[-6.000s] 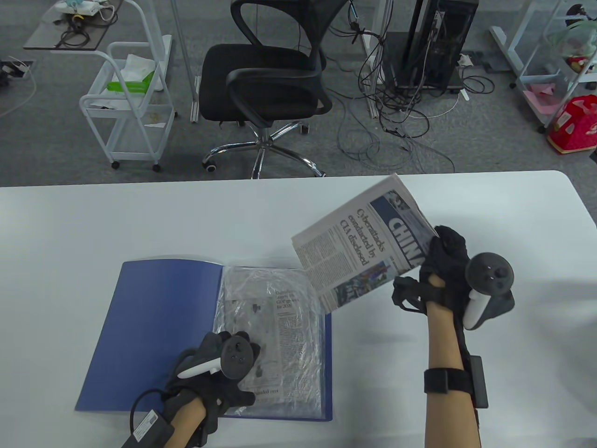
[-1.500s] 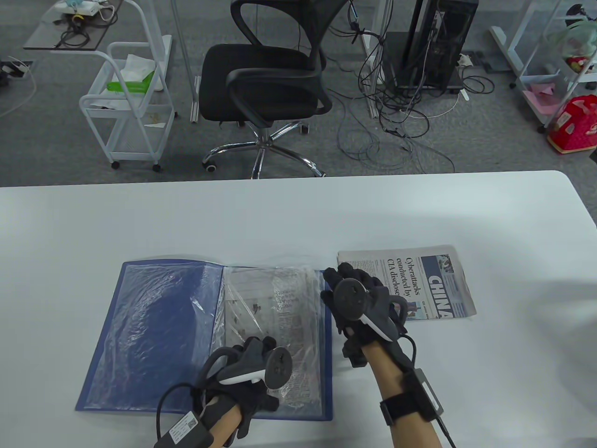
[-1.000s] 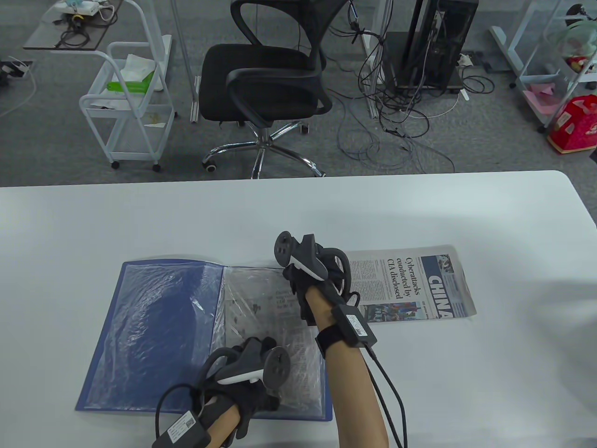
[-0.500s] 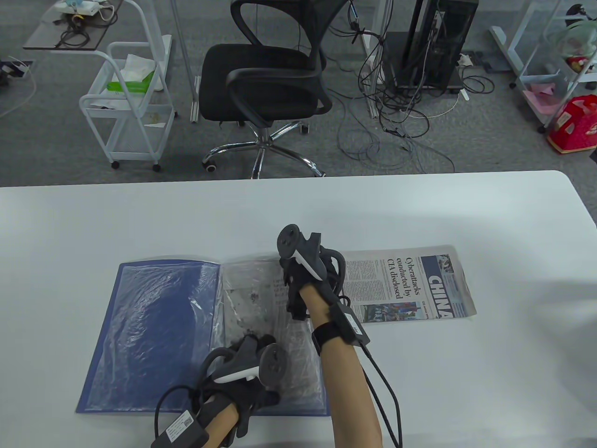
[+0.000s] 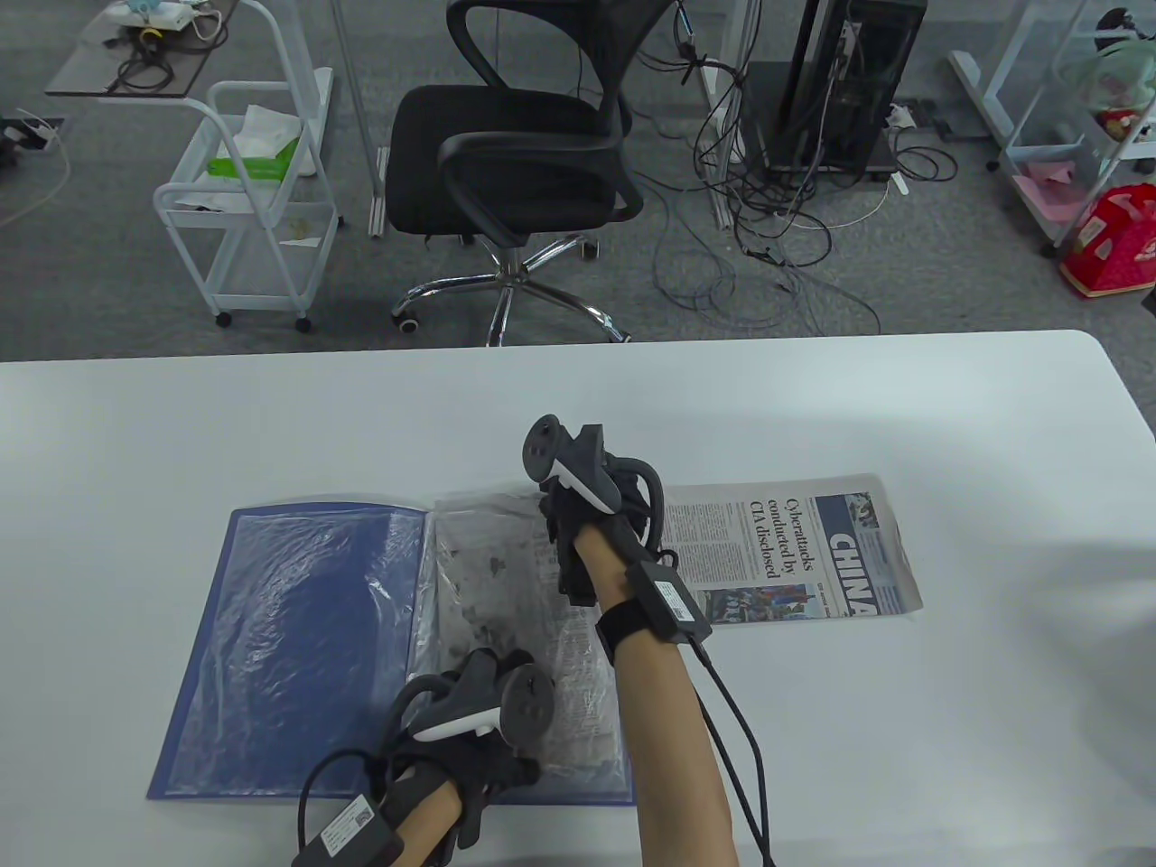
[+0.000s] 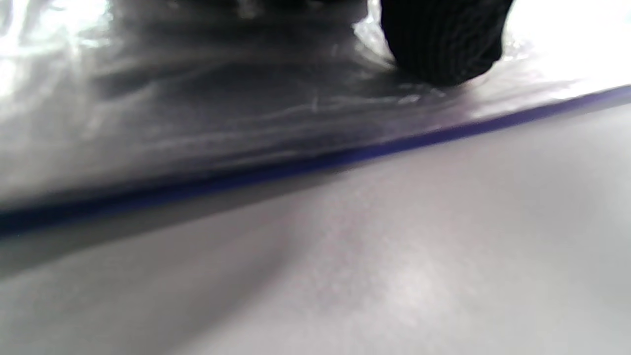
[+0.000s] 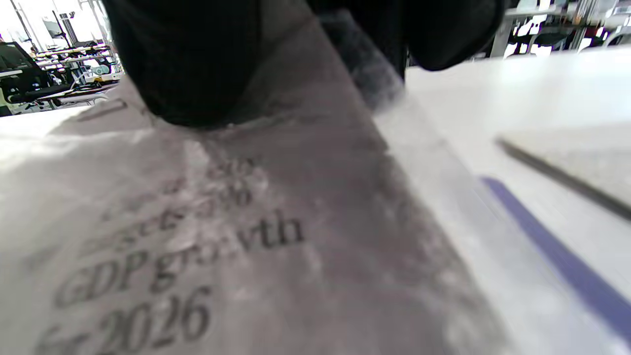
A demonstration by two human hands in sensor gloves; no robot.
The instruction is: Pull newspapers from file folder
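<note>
The right hand [image 5: 591, 515] reaches over the open blue folder [image 5: 298, 632], fingers pinching the top of the sleeved newspaper [image 5: 515, 623]. The left hand [image 5: 470, 722] presses flat on the sleeve's near end. Another newspaper [image 5: 804, 555] lies right of the folder on the white counter [image 5: 271, 424]; an office chair [image 5: 524, 153] stands beyond.

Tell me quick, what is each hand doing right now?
Left hand: presses down on the plastic sleeve near the folder's front edge; holds nothing.
Right hand: grips the top of the newspaper in that sleeve.
</note>
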